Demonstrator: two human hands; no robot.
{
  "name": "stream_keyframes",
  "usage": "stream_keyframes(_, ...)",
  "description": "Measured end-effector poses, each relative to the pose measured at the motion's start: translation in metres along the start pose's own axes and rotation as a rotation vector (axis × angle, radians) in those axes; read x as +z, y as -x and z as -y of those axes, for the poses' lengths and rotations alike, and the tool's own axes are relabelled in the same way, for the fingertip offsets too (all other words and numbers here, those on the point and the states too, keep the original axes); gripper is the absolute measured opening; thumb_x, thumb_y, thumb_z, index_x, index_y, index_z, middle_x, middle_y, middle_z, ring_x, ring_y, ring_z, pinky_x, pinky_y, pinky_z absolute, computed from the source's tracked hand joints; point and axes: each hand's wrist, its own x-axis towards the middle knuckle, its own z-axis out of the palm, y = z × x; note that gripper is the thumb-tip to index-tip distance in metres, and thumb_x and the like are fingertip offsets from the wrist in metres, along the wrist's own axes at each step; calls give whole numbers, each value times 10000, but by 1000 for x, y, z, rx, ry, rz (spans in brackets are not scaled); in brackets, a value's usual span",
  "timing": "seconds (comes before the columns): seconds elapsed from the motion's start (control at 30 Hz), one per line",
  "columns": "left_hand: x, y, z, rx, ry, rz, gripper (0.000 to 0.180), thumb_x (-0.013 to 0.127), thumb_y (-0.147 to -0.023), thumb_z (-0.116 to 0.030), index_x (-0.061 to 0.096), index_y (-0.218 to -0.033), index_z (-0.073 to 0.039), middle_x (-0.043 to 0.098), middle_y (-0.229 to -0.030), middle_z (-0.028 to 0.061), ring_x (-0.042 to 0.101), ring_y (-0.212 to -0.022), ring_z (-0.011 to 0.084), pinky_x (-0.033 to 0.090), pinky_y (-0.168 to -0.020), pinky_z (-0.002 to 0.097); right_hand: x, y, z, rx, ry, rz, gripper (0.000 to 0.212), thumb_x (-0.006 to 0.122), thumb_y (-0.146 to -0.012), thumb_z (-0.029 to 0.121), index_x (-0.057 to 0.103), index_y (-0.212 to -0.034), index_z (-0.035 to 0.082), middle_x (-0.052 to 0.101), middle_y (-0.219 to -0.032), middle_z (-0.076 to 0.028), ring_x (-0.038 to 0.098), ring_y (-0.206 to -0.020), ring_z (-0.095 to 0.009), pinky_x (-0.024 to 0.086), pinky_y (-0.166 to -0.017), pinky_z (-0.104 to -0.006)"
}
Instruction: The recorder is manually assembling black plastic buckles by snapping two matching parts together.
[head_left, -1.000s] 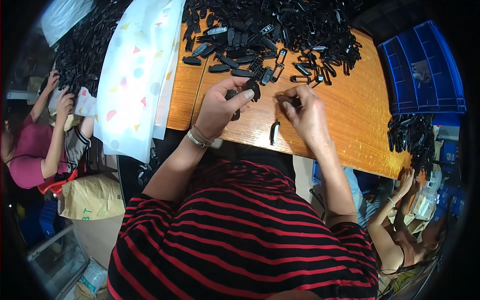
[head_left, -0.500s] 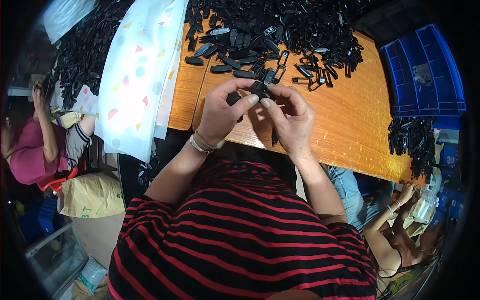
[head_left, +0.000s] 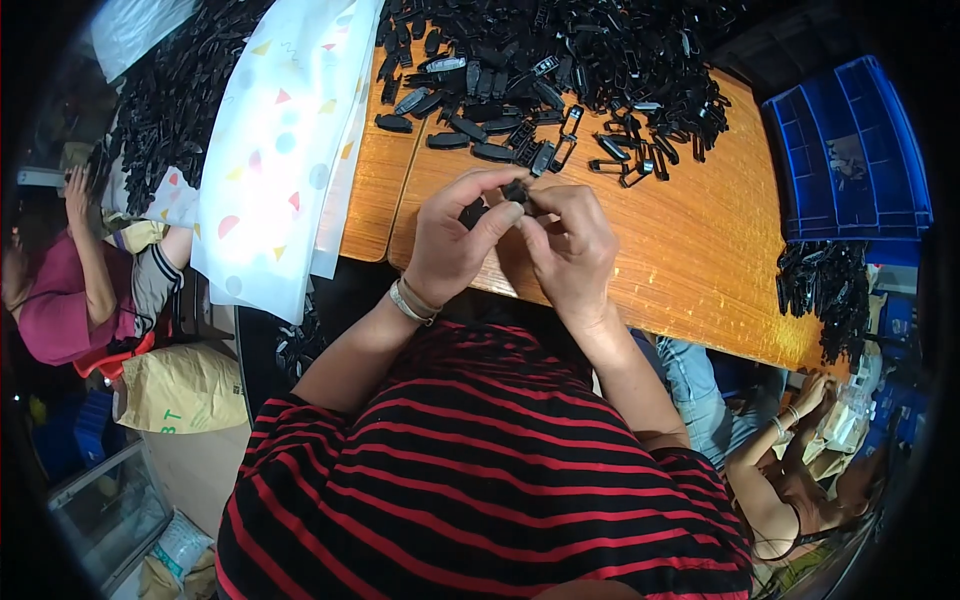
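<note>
Close together above the near edge of the wooden table, my left hand (head_left: 447, 236) and my right hand (head_left: 577, 245) both pinch a small black plastic part (head_left: 515, 191) between thumbs and forefingers. Its exact kind is hidden by the fingers. A second black piece (head_left: 472, 213) is tucked in the curled fingers of my left hand. Just beyond my fingertips lie loose black plastic pieces (head_left: 494, 152), some long and solid, and a few open black frames (head_left: 568, 138).
A large heap of black parts (head_left: 600, 50) covers the table's (head_left: 690, 240) far side. Patterned plastic sheeting (head_left: 265, 170) hangs at the left, near another heap. A blue crate (head_left: 850, 150) stands right, above more black pieces (head_left: 825, 285). Other people (head_left: 75, 290) sit left and lower right.
My right hand has turned and its fingers have curled in closer to my left. A dark piece that showed below my right hand is out of sight now.
</note>
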Motion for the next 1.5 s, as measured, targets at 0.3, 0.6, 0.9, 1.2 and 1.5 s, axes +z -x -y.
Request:
stream_keyframes(0.3, -14, 8, -22, -392, 437, 212, 164, 537, -970, -146, 635, -964, -15, 606, -811, -31, 508, -696, 0, 405, -601, 158, 9, 24, 19, 209, -137, 177, 332, 703, -848, 82, 528, -1119, 3, 619, -884, -115, 631, -675, -182, 508, -592, -269)
stream_keyframes(0.6, -92, 65, -44, -739, 27, 336, 303, 444, -989, -234, 625, -879, -17, 609, -756, 32, 561, -681, 101, 435, -633, 217, 9, 34, 38, 81, -165, 611, 401, 756, -803, 236, 576, -1103, 41, 621, -836, -113, 637, -698, -285, 508, -603, -351)
stream_keyframes(0.9, -195, 185, -5, -417, -1578, 247, 440, 764, -739, -334, 638, -1085, -93, 645, -885, 126, 618, -887, 353, 509, -776, 431, -67, 12, 3, 83, 236, 683, 286, 629, -804, -18, 672, -1066, 89, 597, -1070, -112, 648, -892, -278, 542, -732, -377)
stream_keyframes(1.2, -43, 25, -17, 85, -797, 145, 157, 651, -835, -92, 631, -979, -33, 648, -902, 144, 635, -787, 335, 510, -690, 389, -71, 16, -7, 8, 237, 703, 237, 643, -794, -16, 658, -1024, 41, 587, -1095, -120, 622, -959, -307, 535, -753, -381)
stream_keyframes(1.5, -12, -51, 32, -13, -947, 96, 170, 664, -843, -178, 670, -1003, -122, 673, -886, 124, 641, -768, 314, 506, -654, 391, -71, 25, -24, 62, 168, 585, 199, 657, -796, 22, 617, -990, 34, 586, -986, -111, 614, -871, -328, 522, -730, -407)
